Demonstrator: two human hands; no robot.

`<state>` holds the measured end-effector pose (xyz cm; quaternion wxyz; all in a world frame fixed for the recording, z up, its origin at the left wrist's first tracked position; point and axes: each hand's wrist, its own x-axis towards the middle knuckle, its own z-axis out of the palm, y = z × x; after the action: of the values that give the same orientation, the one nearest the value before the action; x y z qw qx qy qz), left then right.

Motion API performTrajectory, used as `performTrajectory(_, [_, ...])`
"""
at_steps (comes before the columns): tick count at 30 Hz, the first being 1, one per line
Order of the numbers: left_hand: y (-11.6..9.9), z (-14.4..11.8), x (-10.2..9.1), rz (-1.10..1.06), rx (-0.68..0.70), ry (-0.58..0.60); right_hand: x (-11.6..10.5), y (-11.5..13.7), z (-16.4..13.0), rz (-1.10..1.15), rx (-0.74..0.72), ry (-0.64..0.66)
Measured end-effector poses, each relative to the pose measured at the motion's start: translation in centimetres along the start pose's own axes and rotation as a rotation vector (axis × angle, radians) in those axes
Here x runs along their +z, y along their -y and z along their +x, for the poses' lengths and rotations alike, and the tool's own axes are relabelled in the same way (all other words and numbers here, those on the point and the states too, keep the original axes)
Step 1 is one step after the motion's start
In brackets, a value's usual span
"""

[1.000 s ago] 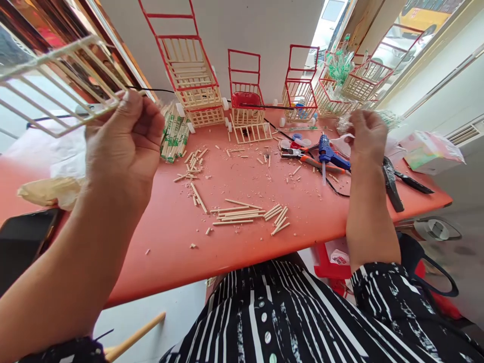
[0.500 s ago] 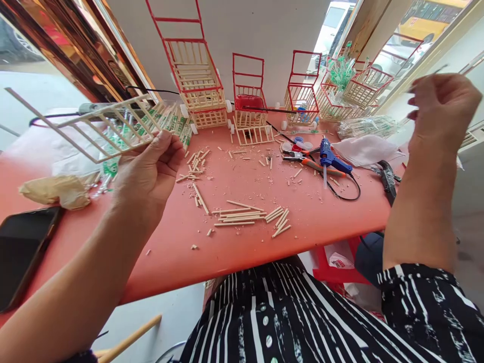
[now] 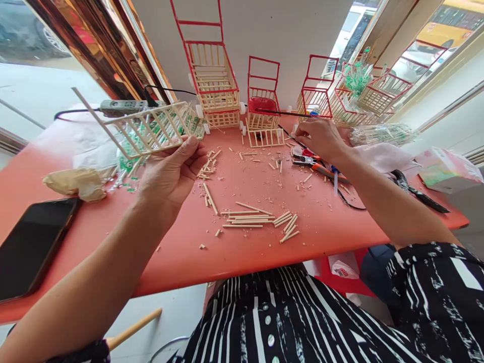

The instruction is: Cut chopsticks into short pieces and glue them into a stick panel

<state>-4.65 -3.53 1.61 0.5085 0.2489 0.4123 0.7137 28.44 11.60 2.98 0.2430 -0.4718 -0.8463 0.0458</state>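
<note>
My left hand (image 3: 174, 169) grips one end of a small frame of pale wooden sticks (image 3: 151, 132), with crossbars like a ladder and two long sticks reaching out to the left. It is held tilted above the table's left side. My right hand (image 3: 319, 137) is over the back right of the table, fingers pinched together; whatever they hold, if anything, is hidden. Just below it lie orange-handled pliers (image 3: 312, 162). The blue glue gun is mostly covered by my right hand and forearm, with its clear glue stick (image 3: 336, 182) showing.
Cut wooden sticks (image 3: 247, 218) and scraps lie on the red table (image 3: 181, 262). Small stick carts with red trim (image 3: 214, 75) line the back wall. A phone (image 3: 36, 247), a crumpled tan wrapper (image 3: 75, 182) and a power strip (image 3: 124, 107) are left; a tissue pack (image 3: 449, 169) is right.
My right hand has come down and left from its raised place at the right, to above the pliers and glue gun. My left hand still holds the stick frame. The view has shifted slightly.
</note>
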Motion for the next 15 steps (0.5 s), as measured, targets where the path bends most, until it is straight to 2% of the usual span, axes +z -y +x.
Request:
performTrajectory(3, [-0.8,0.0,0.2,-0.024,-0.014,-0.008,0.5,0.3,0.8,-0.019,-0.045,0.053])
performTrajectory(5, [-1.3,-0.1,0.5,-0.042,-0.005,-0.024,1.0,1.4,1.0,-0.042,-0.075,0.104])
performTrajectory(7, [-1.7,-0.2,0.7,-0.058,0.003,-0.044,1.7,3.2,1.2,-0.064,-0.118,0.157])
performTrajectory(12, [-1.7,-0.3,0.9,-0.066,-0.022,-0.045,4.3,9.9,2.9,-0.138,-0.308,0.336])
performTrajectory(15, [-1.2,-0.4,0.7,-0.042,-0.038,-0.009,5.7,12.7,4.6,-0.149,-0.365,0.344])
